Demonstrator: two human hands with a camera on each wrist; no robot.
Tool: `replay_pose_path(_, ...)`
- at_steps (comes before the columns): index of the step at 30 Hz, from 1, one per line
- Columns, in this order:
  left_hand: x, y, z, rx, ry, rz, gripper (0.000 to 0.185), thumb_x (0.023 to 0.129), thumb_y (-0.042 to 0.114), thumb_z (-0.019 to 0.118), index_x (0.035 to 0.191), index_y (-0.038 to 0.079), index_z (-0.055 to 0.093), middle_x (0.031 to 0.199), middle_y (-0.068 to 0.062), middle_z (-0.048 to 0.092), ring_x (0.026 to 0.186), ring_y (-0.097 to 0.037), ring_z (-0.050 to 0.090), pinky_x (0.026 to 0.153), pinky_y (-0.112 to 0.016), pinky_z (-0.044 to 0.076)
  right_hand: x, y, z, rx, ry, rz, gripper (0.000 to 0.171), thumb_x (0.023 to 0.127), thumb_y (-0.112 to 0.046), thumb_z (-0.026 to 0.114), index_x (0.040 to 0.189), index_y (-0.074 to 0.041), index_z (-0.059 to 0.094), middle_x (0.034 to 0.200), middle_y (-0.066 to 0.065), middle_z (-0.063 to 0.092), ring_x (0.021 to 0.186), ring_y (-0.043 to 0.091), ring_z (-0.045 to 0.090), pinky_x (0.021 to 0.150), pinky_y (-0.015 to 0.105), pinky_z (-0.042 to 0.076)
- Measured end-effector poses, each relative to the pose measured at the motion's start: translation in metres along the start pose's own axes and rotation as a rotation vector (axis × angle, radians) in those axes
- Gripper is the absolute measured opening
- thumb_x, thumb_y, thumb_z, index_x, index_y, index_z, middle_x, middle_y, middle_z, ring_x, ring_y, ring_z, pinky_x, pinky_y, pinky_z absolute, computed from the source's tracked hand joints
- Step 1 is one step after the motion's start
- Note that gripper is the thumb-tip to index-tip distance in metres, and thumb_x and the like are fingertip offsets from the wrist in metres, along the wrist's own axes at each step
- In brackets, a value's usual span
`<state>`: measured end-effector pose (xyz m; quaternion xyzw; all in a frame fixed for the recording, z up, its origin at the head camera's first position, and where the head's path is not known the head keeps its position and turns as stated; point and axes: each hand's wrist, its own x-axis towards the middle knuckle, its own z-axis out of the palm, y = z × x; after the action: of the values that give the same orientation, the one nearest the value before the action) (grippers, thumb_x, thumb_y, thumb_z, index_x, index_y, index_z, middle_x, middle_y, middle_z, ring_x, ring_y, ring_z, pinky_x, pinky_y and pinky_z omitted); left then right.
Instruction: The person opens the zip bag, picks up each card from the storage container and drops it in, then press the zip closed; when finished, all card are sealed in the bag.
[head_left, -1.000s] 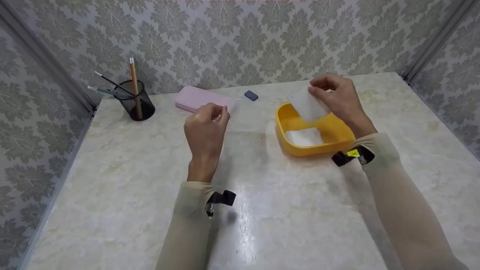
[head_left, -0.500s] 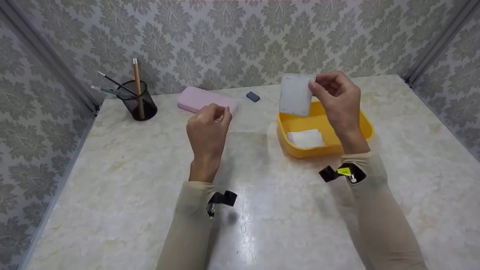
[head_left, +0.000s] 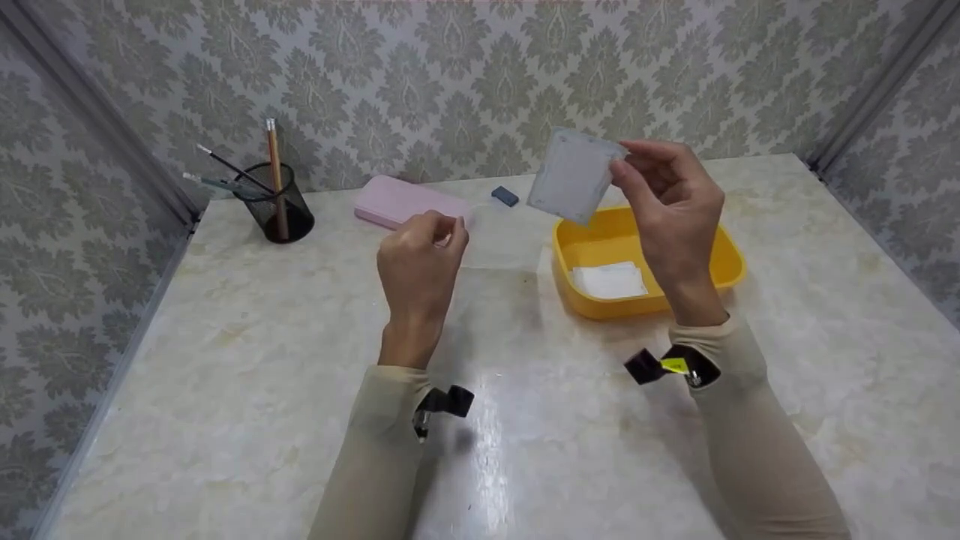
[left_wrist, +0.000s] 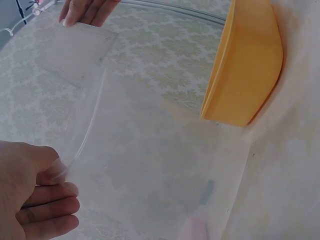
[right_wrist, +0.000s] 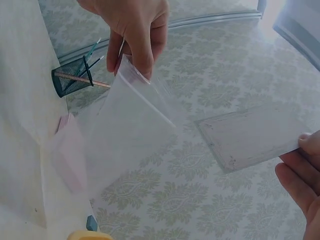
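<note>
My left hand [head_left: 418, 274] pinches the top edge of a clear plastic zip bag [right_wrist: 131, 117], which hangs down from the fingers. Being see-through, the bag barely shows in the head view. Between thumb and fingers of my right hand [head_left: 679, 217] is a thin whitish-grey rectangular card [head_left: 571, 178], gripped by one side and tilted. Worn marks run along its border. It is raised above the left end of a yellow plastic container [head_left: 619, 307], apart from the bag in the head view. Several white pieces like cards [head_left: 609, 280] lie inside the container's left part.
A black mesh cup [head_left: 279, 214] with pencils stands at the back left. A pink case [head_left: 409, 199] lies behind my left hand, with a small dark blue eraser-like block [head_left: 505, 196] to its right. Patterned wall panels [head_left: 480, 82] enclose the marbled table [head_left: 247, 375].
My right hand has lifted the card up out of the container and brought it leftward, turning its face toward the camera. The left hand has stayed nearly still with the bag.
</note>
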<state>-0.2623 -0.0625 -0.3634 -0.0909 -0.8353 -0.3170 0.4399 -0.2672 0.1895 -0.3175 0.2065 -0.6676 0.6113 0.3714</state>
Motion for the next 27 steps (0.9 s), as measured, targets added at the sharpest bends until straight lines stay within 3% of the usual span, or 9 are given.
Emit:
replay_pose_path(8, 0.001, 0.001, 0.000, -0.001, 0.007, 0.017, 0.013, 0.093, 0.006, 0.079, 0.081, -0.001, 0.078, 0.075, -0.013, 0.074, 0.066, -0.027, 0.072, 0.065, -0.040, 0.060, -0.007, -0.011, 0.012, 0.041, 0.020, -0.090, 0.021, 0.095, 0.010, 0.073, 0.115, 0.005, 0.072, 0.099, 0.014, 0.075, 0.082, 0.025, 0.072, 0.080, 0.030, 0.059)
replay_pose_path(17, -0.002, 0.005, 0.002, 0.005, 0.001, 0.029, 0.014, 0.092, 0.005, 0.079, 0.079, 0.000, 0.078, 0.074, -0.012, 0.074, 0.066, -0.026, 0.072, 0.064, -0.040, 0.060, -0.020, -0.005, 0.025, 0.079, -0.052, -0.108, 0.020, 0.095, 0.013, 0.071, 0.114, 0.008, 0.070, 0.101, 0.013, 0.075, 0.083, 0.024, 0.073, 0.081, 0.031, 0.060)
replay_pose_path(27, -0.002, 0.005, 0.003, -0.010, -0.017, 0.020, 0.013, 0.093, 0.003, 0.077, 0.080, 0.000, 0.078, 0.075, -0.012, 0.075, 0.067, -0.026, 0.072, 0.066, -0.041, 0.060, -0.027, -0.001, 0.036, 0.064, -0.086, -0.194, 0.020, 0.091, 0.016, 0.073, 0.110, 0.009, 0.070, 0.100, 0.011, 0.076, 0.083, 0.019, 0.074, 0.078, 0.028, 0.060)
